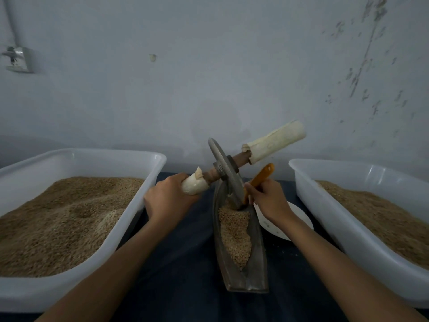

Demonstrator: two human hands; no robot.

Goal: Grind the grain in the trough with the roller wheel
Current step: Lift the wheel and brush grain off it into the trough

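Note:
A narrow boat-shaped metal trough lies lengthwise on the dark cloth, with grain heaped along its groove. The roller wheel, a grey metal disc on a wooden axle with cloth-wrapped ends, stands tilted in the trough's far end. My left hand grips the wrapped left handle. The right handle sticks up free toward the wall. My right hand holds an orange scoop against the wheel's rim, just above the grain; the scoop's working end is hidden behind the wheel.
A large white plastic tub full of grain stands to the left, and a second such tub to the right. A white plate lies between the trough and the right tub. A pale wall rises close behind.

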